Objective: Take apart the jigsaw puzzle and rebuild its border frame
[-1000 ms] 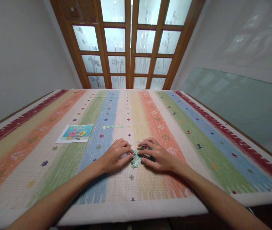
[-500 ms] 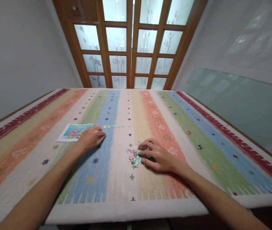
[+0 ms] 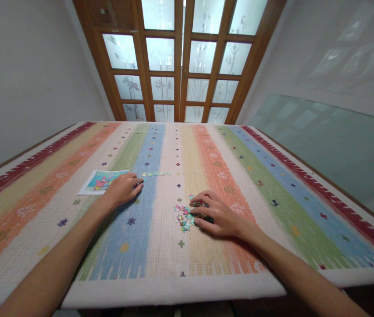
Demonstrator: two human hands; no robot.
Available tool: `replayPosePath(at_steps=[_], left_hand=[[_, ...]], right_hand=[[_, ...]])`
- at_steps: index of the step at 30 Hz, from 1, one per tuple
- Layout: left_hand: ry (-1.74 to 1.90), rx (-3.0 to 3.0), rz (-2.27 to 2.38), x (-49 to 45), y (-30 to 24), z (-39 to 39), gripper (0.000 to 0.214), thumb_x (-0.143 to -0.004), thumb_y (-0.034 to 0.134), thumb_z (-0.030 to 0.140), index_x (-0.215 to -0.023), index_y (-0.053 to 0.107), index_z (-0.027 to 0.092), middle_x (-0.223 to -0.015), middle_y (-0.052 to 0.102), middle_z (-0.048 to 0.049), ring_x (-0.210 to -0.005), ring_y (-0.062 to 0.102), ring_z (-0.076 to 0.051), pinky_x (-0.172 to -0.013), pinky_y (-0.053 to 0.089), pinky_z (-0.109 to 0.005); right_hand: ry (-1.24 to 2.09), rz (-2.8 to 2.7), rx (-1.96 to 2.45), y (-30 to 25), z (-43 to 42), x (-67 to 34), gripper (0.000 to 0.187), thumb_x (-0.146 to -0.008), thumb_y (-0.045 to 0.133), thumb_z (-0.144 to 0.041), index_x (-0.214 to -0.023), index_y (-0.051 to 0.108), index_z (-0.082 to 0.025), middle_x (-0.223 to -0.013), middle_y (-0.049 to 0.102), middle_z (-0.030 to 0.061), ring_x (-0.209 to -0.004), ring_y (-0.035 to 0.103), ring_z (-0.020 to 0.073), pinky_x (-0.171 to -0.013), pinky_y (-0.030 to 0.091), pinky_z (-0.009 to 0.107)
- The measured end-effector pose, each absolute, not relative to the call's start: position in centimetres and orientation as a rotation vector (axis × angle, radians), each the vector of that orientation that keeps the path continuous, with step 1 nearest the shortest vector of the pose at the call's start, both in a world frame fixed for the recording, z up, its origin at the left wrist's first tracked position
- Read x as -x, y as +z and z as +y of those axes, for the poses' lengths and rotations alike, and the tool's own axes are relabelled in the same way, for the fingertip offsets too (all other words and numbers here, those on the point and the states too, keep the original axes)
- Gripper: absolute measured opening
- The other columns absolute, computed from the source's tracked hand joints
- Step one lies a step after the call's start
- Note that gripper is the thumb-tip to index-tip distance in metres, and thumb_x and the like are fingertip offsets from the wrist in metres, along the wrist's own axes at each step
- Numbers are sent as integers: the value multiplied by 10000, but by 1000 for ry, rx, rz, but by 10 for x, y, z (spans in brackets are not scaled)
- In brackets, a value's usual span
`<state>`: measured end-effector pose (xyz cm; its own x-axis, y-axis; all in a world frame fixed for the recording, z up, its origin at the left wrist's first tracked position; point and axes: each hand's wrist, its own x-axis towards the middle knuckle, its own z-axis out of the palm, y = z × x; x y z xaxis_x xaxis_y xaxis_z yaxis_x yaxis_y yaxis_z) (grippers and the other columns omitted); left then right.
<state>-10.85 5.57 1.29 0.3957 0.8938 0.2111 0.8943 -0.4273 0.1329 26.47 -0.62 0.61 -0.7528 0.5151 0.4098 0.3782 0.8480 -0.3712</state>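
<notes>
My left hand (image 3: pixel 126 187) is closed in a pinch just below the left end of a row of joined jigsaw pieces (image 3: pixel 156 174). A small teal jigsaw piece (image 3: pixel 144 179) shows at its fingertips. Partly behind that hand lies a picture card (image 3: pixel 98 181) with a colourful cartoon scene. My right hand (image 3: pixel 215 215) rests with its fingers apart over the right side of a loose pile of jigsaw pieces (image 3: pixel 183 218). Its fingers hide part of the pile.
A striped tablecloth (image 3: pixel 163 246) covers the wide table under both hands. Glazed wooden doors (image 3: pixel 178 72) stand beyond the far edge. A pale glass panel (image 3: pixel 322 145) leans along the wall at the right.
My left hand has moved slightly left and away from me, bringing the teal jigsaw piece up to the row's left end. My right hand has hardly moved.
</notes>
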Motion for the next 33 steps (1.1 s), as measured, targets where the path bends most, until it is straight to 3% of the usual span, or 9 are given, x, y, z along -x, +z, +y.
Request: replayPosePath(at_steps=[10, 17, 24, 28, 33], left_hand=[[-514, 2705, -1590, 94, 16, 49, 326, -939, 477, 324, -1026, 768, 206, -877, 697, -107, -837, 636, -261, -811, 497, -393], [-717, 3232, -1148, 30, 15, 7, 254, -999, 522, 312, -1061, 747, 213, -827, 654, -57, -788, 607, -194, -740, 476, -326], [-709, 3396, -927, 11, 13, -9, 195, -969, 565, 245, -1070, 726, 204, -863, 634, -54, -802, 592, -182, -737, 459, -303], [-749, 3413, -882, 13, 14, -9, 171, -947, 562, 217, -1007, 720, 192, -875, 648, -56, -829, 591, -186, -763, 459, -307], [-694, 3373, -867, 18, 15, -6, 242, -929, 592, 247, -711, 671, 178, -699, 587, -21, -685, 529, -154, -696, 406, -298]], right_hand=[[374, -2523, 666, 9, -10, -262, 304, -987, 583, -311, -1254, 684, -208, -1272, 644, 135, -1205, 531, 289, -1018, 482, 504], [299, -2675, 630, 8, -14, -258, 366, -993, 594, -346, -1338, 666, -248, -1413, 584, 125, -1305, 475, 307, -1093, 403, 547], [337, -2606, 640, 6, -13, -260, 373, -990, 600, -370, -1333, 667, -240, -1381, 600, 130, -1302, 478, 303, -1083, 398, 528], [317, -2654, 622, 2, -13, -258, 507, -1008, 567, -395, -1484, 523, -224, -1523, 527, 123, -1403, 398, 307, -1130, 351, 532], [420, -2734, 647, 2, -15, -255, 551, -1041, 507, -451, -1539, 442, -226, -1485, 579, 103, -1421, 383, 300, -1156, 305, 530]])
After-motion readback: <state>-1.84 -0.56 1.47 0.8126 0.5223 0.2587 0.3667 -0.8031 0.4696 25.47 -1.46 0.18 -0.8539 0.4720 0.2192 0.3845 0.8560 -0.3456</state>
